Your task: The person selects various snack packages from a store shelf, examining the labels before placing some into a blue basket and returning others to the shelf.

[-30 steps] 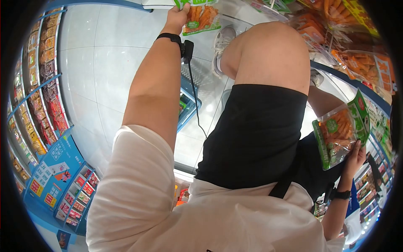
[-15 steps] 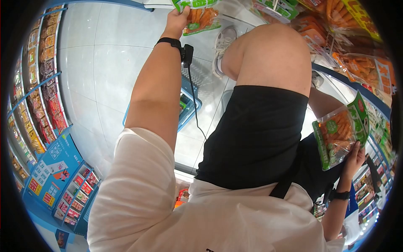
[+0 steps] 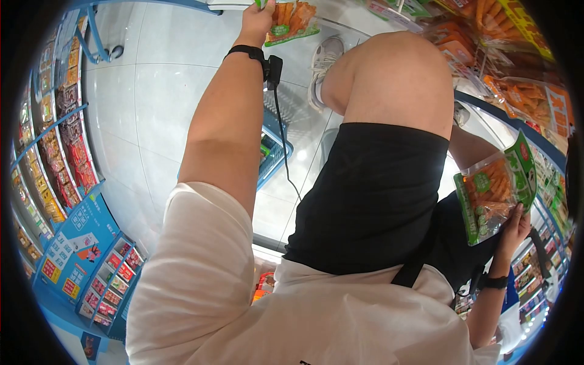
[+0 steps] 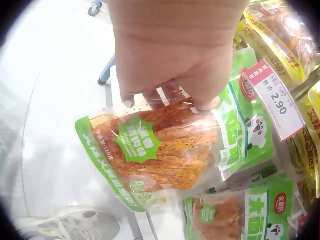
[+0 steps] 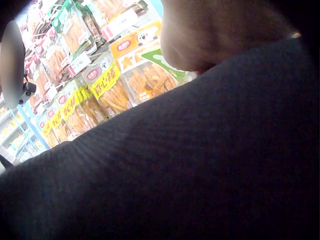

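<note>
At the top of the head view, my left hand [image 3: 257,24] grips a clear packet [image 3: 294,19] of orange-brown food. The left wrist view has this hand [image 4: 175,55] over the upper edge of the packet [image 4: 170,145], fingers behind it, with a red-and-white price tag [image 4: 276,100] beside its green end. A similar packet [image 4: 225,215] lies below. On the right, my right hand [image 3: 516,231] pinches the lower edge of another green-edged packet [image 3: 490,190]. In the right wrist view, dark cloth covers much of the picture and only part of the hand [image 5: 220,30] shows.
A blue basket [image 3: 285,155] stands on the tiled floor [image 3: 152,91] beside my leg. Stocked shelves [image 3: 67,140] line the left side. Hanging packets [image 3: 526,97] fill the upper right, and a blue wheeled frame [image 3: 96,45] is at the upper left.
My left hand and its packet have moved slightly up in the head view. A blue wheeled frame has come into sight at the upper left. My right hand has hardly moved.
</note>
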A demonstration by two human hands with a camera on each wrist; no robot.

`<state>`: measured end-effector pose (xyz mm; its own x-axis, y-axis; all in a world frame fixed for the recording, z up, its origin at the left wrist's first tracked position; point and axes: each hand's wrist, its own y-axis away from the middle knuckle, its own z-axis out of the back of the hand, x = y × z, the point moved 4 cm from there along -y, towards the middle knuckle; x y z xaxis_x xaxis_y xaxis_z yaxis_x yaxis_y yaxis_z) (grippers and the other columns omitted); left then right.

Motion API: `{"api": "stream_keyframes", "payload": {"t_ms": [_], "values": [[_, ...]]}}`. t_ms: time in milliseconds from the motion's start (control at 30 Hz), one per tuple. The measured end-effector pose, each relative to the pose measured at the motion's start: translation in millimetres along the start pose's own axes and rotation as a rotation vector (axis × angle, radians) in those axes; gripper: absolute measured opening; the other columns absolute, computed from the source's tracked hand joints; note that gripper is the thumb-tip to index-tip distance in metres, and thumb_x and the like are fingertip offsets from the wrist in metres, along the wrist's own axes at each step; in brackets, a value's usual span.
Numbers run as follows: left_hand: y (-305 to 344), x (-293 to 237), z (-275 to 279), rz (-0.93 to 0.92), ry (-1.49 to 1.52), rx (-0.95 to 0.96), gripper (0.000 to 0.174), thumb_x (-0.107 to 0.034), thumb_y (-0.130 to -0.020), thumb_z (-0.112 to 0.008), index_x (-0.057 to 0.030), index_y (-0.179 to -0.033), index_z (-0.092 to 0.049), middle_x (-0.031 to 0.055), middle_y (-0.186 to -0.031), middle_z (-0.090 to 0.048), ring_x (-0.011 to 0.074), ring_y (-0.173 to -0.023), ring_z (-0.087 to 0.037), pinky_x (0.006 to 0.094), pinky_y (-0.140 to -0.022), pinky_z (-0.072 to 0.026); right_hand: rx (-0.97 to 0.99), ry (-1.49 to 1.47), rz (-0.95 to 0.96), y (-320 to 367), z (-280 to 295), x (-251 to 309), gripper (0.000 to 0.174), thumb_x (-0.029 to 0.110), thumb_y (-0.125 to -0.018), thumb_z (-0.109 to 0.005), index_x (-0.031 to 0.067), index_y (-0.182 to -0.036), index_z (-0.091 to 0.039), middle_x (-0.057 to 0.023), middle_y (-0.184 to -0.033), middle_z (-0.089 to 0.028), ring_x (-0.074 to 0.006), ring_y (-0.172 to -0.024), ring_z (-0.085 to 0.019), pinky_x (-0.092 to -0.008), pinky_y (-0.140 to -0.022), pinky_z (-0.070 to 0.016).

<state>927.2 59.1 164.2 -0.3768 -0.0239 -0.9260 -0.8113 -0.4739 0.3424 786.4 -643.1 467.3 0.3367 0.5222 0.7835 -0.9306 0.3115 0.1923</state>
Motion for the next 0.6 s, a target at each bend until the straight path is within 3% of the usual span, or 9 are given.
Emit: {"api": "stream_keyframes", "payload": {"t_ms": [267,367,433,467,533,600], "values": [[-3.7,4.9,2.6,0.006,0.023,-0.032,0.041,-0.029,-0.09,-0.067,0.0015,-0.117,-0.061,0.0062,-0.11,-0.065,0.0157,-0.101,-0.057,0.0311,-0.089,-0.0428,-0.01,0.038,-0.028,-0.2,3.1,-0.5,0.016,0.02,-0.1,-0.052,0.0083,-0.091,-0.058,0.0095,-0.063,-0.043,0.0008,-0.051,-0.031,-0.0188,-0.045,-0.0201],[-10.4,6.4,4.3,0.018,-0.003,-0.02,0.049,-0.031,-0.088,-0.068,0.0028,-0.122,-0.057,0.0107,-0.115,-0.063,0.0183,-0.105,-0.057,0.0321,-0.093,-0.0416,0.013,0.0,-0.031,0.5,0.5,0.2,0.016,0.02,-0.1,-0.052,0.0084,-0.09,-0.058,0.0095,-0.063,-0.043,0.0007,-0.051,-0.032,-0.0187,-0.045,-0.0208],[-15.4,2.4,7.0,0.024,-0.103,-0.178,0.067,-0.033,-0.082,-0.074,0.0046,-0.13,-0.047,0.0184,-0.125,-0.057,0.0251,-0.115,-0.054,0.0352,-0.1,-0.0389,0.012,-0.007,-0.029,0.0,0.7,0.1,0.016,0.02,-0.1,-0.052,0.0083,-0.091,-0.058,0.0091,-0.064,-0.043,0.0007,-0.051,-0.032,-0.0184,-0.045,-0.0217],[-8.7,-7.6,2.1,0.026,-0.1,-0.173,0.067,-0.033,-0.082,-0.074,0.0046,-0.13,-0.047,0.0184,-0.125,-0.057,0.0251,-0.115,-0.054,0.0352,-0.1,-0.0389,0.007,-0.002,-0.03,0.2,1.1,-1.6,0.016,0.02,-0.1,-0.052,0.0083,-0.091,-0.058,0.0091,-0.064,-0.043,0.0007,-0.051,-0.032,-0.0184,-0.045,-0.0217],[15.2,-17.2,2.7,0.249,-0.157,-0.421,0.085,-0.034,-0.076,-0.078,0.0058,-0.138,-0.035,0.0257,-0.136,-0.046,0.0326,-0.126,-0.047,0.0396,-0.106,-0.0352,-0.007,0.016,-0.007,-0.9,2.8,-3.7,0.016,0.02,-0.099,-0.052,0.0084,-0.091,-0.058,0.0085,-0.064,-0.044,0.0008,-0.052,-0.032,-0.0183,-0.045,-0.0212],[29.2,-12.4,1.5,0.309,-0.103,-0.44,0.088,-0.031,-0.074,-0.078,0.0056,-0.14,-0.032,0.0259,-0.139,-0.042,0.0352,-0.129,-0.042,0.0429,-0.107,-0.0336,0.003,-0.002,-0.04,1.2,2.0,0.1,0.017,0.021,-0.099,-0.053,0.0085,-0.089,-0.058,0.0082,-0.065,-0.045,0.0005,-0.052,-0.032,-0.0184,-0.046,-0.0208]]}}
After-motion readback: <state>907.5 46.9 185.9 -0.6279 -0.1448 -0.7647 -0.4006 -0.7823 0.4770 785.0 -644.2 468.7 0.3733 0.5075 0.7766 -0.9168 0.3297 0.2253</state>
